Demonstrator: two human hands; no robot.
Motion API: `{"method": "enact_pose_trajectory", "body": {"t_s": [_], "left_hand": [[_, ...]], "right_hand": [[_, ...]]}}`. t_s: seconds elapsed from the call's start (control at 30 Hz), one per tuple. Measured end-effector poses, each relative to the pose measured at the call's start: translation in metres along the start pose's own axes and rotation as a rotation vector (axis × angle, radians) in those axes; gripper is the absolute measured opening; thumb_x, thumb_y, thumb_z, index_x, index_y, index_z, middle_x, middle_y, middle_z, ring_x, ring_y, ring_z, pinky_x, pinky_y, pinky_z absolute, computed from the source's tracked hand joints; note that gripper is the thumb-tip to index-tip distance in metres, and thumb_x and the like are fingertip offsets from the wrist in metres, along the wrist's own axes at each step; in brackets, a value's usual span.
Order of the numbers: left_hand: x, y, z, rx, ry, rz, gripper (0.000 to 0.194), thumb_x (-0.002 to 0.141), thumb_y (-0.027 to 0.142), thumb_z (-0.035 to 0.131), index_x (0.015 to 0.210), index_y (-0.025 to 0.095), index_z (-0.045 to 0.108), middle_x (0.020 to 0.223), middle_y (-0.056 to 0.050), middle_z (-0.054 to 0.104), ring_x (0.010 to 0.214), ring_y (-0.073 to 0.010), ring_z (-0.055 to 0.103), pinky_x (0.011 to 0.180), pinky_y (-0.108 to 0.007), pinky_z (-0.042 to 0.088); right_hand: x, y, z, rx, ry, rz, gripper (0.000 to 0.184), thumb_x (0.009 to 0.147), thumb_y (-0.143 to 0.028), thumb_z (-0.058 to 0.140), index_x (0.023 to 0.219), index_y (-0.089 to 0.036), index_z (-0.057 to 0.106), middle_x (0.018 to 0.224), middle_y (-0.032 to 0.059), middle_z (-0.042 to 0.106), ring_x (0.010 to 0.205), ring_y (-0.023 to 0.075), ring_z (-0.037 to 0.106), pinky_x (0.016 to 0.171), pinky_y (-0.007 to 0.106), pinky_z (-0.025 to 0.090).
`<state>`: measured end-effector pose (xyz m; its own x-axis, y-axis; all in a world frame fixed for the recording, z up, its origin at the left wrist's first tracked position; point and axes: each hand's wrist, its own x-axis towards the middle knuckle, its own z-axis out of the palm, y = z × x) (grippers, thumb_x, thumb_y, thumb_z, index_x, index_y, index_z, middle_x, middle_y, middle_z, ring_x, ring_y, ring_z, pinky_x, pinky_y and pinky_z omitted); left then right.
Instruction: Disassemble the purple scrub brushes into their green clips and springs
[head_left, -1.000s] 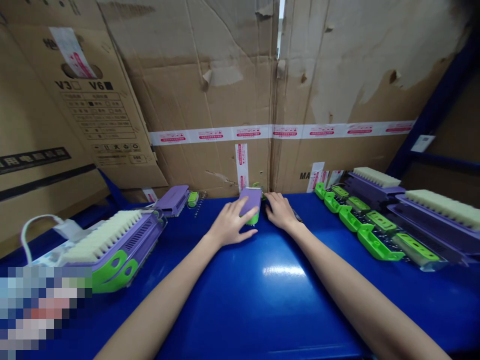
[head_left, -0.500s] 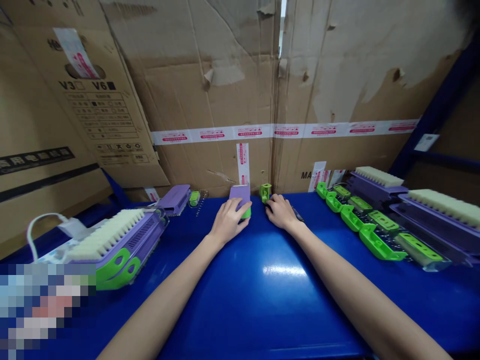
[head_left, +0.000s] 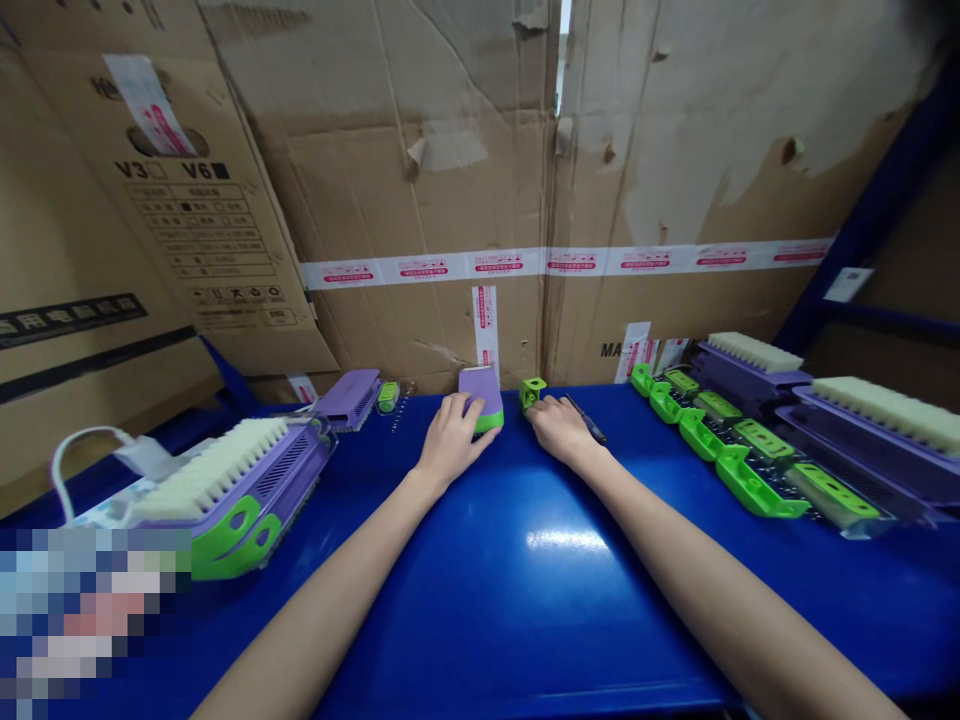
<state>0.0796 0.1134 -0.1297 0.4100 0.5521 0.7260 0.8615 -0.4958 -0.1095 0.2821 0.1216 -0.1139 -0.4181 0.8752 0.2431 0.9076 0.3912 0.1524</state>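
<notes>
My left hand (head_left: 450, 435) is closed on a purple housing with a green lower end (head_left: 481, 390), standing near the cardboard. Its fingers lie on the left side and the thumb at the green front. My right hand (head_left: 559, 428) has its fingertips together at a small green bracket-like piece (head_left: 532, 388), which has a hole in its top. Just right of that hand a dark, slim, pen-shaped tool (head_left: 589, 420) lies on the blue table (head_left: 525, 620); the hand partly hides it.
On the right stand a row of green clips (head_left: 701, 437), clear-edged green pieces (head_left: 763, 438) and purple brush bodies with cream bristles (head_left: 885, 408). Left are another bristled purple brush (head_left: 247, 480), a purple housing (head_left: 349, 400), a spring (head_left: 401, 405) and a white cable (head_left: 64, 465). Cardboard (head_left: 420, 200) walls the back.
The purple housing has turned slightly, showing more of its green end. My right hand has shifted a little left, and the green piece has tilted, showing its top; more of the dark tool shows.
</notes>
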Motion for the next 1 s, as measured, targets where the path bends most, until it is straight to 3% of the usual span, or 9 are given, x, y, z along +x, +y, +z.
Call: {"method": "enact_pose_trajectory", "body": {"t_s": [0.27,0.4,0.57,0.73,0.83,1.0], "left_hand": [[0.0,-0.003,0.0,-0.114,-0.002,0.076,0.036,0.086,0.041,0.056,0.113,0.016,0.056,0.115,-0.013,0.057,0.111,-0.0264,0.051,0.09,-0.04,0.05],[0.001,0.0,-0.002,-0.011,0.013,0.09,0.036,0.087,0.043,0.055,0.111,0.016,0.059,0.117,-0.017,0.058,0.11,-0.0298,0.054,0.09,-0.045,0.048],[0.0,0.001,-0.001,0.041,0.005,0.02,0.045,0.084,0.049,0.056,0.112,0.014,0.059,0.112,-0.018,0.059,0.098,-0.0299,0.06,0.084,-0.044,0.05],[-0.002,-0.004,0.003,-0.077,-0.016,0.019,0.046,0.084,0.046,0.058,0.118,0.016,0.055,0.12,-0.015,0.057,0.108,-0.0276,0.058,0.087,-0.039,0.05],[-0.001,-0.004,0.002,-0.068,-0.014,0.062,0.05,0.085,0.049,0.056,0.121,0.015,0.053,0.122,-0.017,0.056,0.108,-0.0287,0.057,0.091,-0.043,0.047],[0.002,-0.002,-0.007,0.007,0.092,0.09,0.055,0.085,0.048,0.055,0.126,0.012,0.047,0.124,-0.02,0.055,0.113,-0.0316,0.053,0.098,-0.049,0.038]], "right_hand": [[-0.005,-0.001,-0.002,0.041,0.069,-0.002,0.027,0.091,-0.029,0.043,0.099,-0.017,0.065,0.1,0.0115,0.065,0.099,0.024,0.054,0.082,0.035,0.037],[-0.005,0.003,0.0,0.075,0.124,0.048,0.029,0.089,-0.034,0.046,0.103,-0.018,0.065,0.103,0.0115,0.062,0.103,0.0249,0.052,0.084,0.037,0.038],[-0.006,0.008,-0.001,0.085,0.137,0.08,0.032,0.087,-0.02,0.044,0.113,-0.019,0.061,0.106,0.0103,0.061,0.101,0.0233,0.052,0.081,0.033,0.04],[-0.007,0.01,-0.003,0.066,0.232,0.061,0.038,0.089,-0.012,0.034,0.117,-0.017,0.059,0.102,0.0104,0.062,0.099,0.0222,0.052,0.075,0.03,0.042],[-0.007,0.007,-0.007,0.042,0.349,-0.031,0.041,0.089,-0.008,0.032,0.122,-0.015,0.056,0.1,0.0119,0.061,0.097,0.022,0.051,0.077,0.031,0.042],[-0.007,-0.011,-0.02,-0.027,0.562,-0.356,0.039,0.093,-0.011,0.028,0.119,-0.014,0.057,0.089,0.0105,0.06,0.084,0.0197,0.05,0.072,0.031,0.042]]}}
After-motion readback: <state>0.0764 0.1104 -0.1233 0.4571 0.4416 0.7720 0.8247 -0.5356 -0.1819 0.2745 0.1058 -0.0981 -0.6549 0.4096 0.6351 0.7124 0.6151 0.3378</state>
